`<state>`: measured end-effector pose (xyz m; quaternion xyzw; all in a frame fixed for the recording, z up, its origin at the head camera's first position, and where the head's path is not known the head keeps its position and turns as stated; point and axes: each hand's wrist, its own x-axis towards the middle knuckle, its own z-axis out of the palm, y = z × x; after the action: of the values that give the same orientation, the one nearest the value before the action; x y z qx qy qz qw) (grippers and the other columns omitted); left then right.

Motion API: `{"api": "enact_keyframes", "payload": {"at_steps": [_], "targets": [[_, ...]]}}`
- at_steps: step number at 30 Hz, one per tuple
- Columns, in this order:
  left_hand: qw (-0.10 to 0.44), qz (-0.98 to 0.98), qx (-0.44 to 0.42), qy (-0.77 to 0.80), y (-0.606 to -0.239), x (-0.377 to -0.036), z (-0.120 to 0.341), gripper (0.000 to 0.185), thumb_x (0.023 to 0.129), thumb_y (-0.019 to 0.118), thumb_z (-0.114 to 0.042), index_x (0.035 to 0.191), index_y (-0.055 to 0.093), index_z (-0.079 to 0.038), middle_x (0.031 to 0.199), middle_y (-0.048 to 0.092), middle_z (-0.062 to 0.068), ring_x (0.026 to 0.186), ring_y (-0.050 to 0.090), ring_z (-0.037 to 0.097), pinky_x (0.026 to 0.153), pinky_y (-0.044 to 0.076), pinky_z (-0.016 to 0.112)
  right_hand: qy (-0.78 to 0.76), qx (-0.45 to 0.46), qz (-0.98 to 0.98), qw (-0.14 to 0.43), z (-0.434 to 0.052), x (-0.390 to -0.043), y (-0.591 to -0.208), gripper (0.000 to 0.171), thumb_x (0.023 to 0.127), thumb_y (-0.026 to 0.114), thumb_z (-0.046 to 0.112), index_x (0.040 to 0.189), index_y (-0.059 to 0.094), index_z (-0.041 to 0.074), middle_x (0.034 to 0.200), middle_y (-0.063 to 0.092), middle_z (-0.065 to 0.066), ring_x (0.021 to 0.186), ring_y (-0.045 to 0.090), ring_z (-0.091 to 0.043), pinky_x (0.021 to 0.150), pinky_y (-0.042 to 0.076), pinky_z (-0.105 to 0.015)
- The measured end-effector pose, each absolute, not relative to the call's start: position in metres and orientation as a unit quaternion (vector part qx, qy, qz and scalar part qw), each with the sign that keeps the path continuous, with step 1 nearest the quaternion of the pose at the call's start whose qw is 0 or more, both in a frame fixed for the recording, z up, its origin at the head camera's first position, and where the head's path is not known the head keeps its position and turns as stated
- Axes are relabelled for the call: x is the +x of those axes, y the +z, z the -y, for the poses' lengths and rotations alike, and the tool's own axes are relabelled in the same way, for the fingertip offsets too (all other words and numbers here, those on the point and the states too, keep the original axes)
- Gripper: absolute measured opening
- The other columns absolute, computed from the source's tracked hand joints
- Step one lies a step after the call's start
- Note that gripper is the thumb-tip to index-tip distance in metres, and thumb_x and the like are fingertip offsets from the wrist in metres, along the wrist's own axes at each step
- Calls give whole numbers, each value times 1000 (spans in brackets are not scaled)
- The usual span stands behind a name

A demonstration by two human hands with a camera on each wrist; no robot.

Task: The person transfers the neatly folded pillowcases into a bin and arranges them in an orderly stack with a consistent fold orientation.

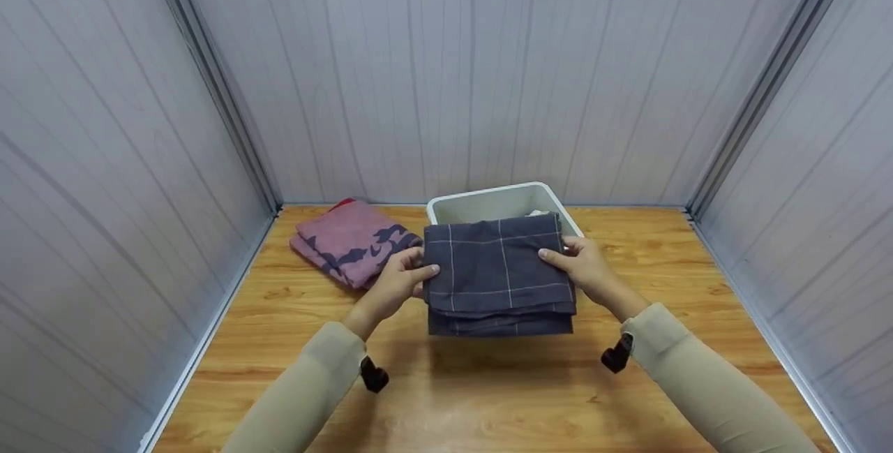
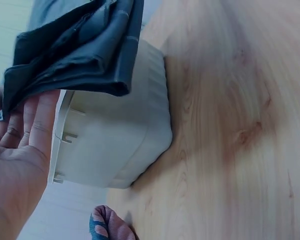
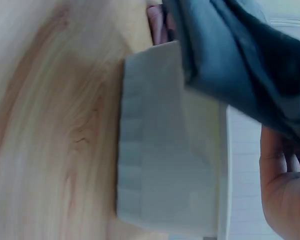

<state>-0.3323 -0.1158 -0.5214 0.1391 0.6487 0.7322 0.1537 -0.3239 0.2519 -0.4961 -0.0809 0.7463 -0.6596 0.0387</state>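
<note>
Folded grey checked cloth (image 1: 499,275) held over the near rim of the white bin (image 1: 488,196); left hand (image 1: 398,284) and right hand (image 1: 589,270) grip its side edges. Something pale shows inside the bin. Pink cloth (image 1: 352,240) lies left of the bin; bare table (image 1: 698,278) to its right.

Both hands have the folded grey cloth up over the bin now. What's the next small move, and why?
Probably ease it straight down into the bin. The folded grey checked cloth is held flat between the left hand and right hand, above the near part of the white bin, clear of its rim in the wrist views. The pink cloth lies apart on the table.
</note>
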Motion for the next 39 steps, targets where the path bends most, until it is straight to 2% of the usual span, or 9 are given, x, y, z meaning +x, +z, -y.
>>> {"api": "enact_keyframes", "payload": {"at_steps": [3, 7, 13, 17, 21, 26, 29, 32, 39], "targets": [[162, -661, 131, 721, -520, -333, 115, 18, 106, 64, -5, 124, 67, -2, 105, 74, 3, 90, 74, 14, 72, 66, 32, -665, -71, -740, 75, -251, -324, -501, 29, 106, 69, 9, 128, 67, -10, 90, 80, 1, 77, 79, -11, 71, 65, -27], [168, -673, 136, 708, -517, -332, 114, 13, 107, 63, -5, 119, 67, -3, 102, 72, 2, 90, 71, 14, 73, 65, 31, -669, -65, -730, 122, -252, -324, -504, 44, 106, 68, 7, 143, 54, -14, 98, 80, -1, 83, 79, -13, 74, 66, -30], [172, -681, 147, 697, -515, -333, 112, 12, 107, 62, -5, 118, 66, -3, 102, 69, 1, 90, 69, 13, 73, 63, 30, -662, -53, -727, 174, -251, -322, -506, 77, 93, 79, -5, 156, 36, -12, 121, 75, -8, 97, 77, -17, 83, 66, -34], [173, -683, 143, 695, -516, -334, 112, 15, 107, 62, -5, 121, 66, -2, 103, 71, 2, 90, 70, 14, 73, 64, 31, -655, -58, -728, 193, -249, -319, -509, 86, 86, 81, -12, 158, 32, -9, 127, 71, -13, 104, 73, -19, 88, 65, -34], [175, -682, 145, 695, -516, -335, 112, 15, 107, 62, -5, 121, 66, -2, 102, 71, 1, 89, 70, 14, 72, 64, 30, -650, -65, -731, 196, -250, -317, -512, 76, 84, 80, -15, 151, 43, -10, 117, 75, -10, 101, 74, -19, 86, 65, -34], [174, -681, 149, 695, -517, -335, 112, 15, 107, 62, -5, 120, 65, 1, 100, 70, 1, 87, 70, 13, 69, 63, 29, -633, -57, -746, 200, -253, -315, -515, 45, 85, 81, -11, 127, 66, -11, 99, 79, -3, 91, 76, -15, 81, 66, -30], [175, -682, 147, 694, -518, -334, 113, 15, 107, 62, -4, 120, 66, 1, 100, 71, 1, 87, 71, 13, 70, 64, 29, -617, -48, -758, 205, -255, -313, -514, 31, 86, 82, -8, 115, 72, -8, 93, 79, -2, 85, 76, -13, 77, 65, -29], [175, -683, 143, 694, -517, -334, 115, 13, 107, 62, -3, 119, 66, 0, 101, 72, 2, 88, 72, 14, 71, 65, 30, -600, -55, -768, 214, -258, -311, -510, 33, 89, 81, -2, 119, 70, -7, 94, 78, -2, 83, 76, -13, 73, 65, -29], [162, -690, 132, 693, -506, -335, 114, 13, 106, 62, -3, 118, 67, -1, 100, 70, 2, 87, 72, 14, 71, 65, 31, -600, -78, -764, 222, -264, -311, -498, 54, 95, 78, 5, 143, 56, -10, 104, 78, -7, 84, 79, -18, 70, 66, -34]]}}
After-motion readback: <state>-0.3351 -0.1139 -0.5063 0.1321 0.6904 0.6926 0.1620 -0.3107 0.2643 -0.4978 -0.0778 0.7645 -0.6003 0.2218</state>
